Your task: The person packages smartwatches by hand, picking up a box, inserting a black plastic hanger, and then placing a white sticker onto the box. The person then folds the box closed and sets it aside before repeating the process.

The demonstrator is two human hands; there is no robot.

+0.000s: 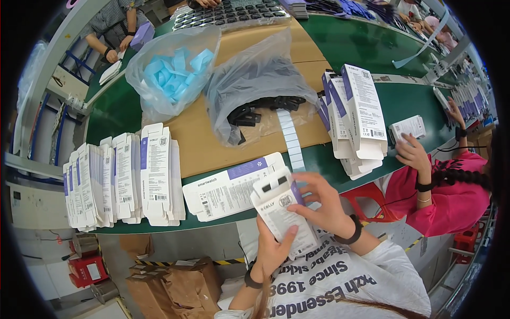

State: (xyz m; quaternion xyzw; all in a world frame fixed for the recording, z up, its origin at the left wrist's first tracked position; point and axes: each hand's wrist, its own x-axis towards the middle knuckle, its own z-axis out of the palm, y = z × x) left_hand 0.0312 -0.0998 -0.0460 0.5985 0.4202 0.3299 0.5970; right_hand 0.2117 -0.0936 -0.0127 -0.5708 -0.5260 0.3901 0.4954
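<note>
You're holding a small white box [281,210] up off the worktop [366,45], right over your lap, with its end flap standing open. Your left hand [273,247] is cupping it from underneath, thumb wrapped up the front, and your right hand [319,204] is pinching the top corner by the purple side.

Here's what I'd be watching: that box is only getting held by its edges, so a hard squeeze is probably going to crease the thin card or bend the open flap. And since you're working past the worktop's lip, anything slipping is likely heading for the floor, not the belt.

Just in front of you a flat unfolded box [228,189] is hanging slightly over the edge, so an elbow nudge could be dragging it off. The strip of white labels [289,138] is trailing down right beside your right hand, easy to snag.

Further out, the stack of folded boxes [127,178] on your left and the leaning pile [353,114] on your right both look tippy. The bags of blue parts [172,72] and black parts [260,103] are sitting open-mouthed too.
</note>
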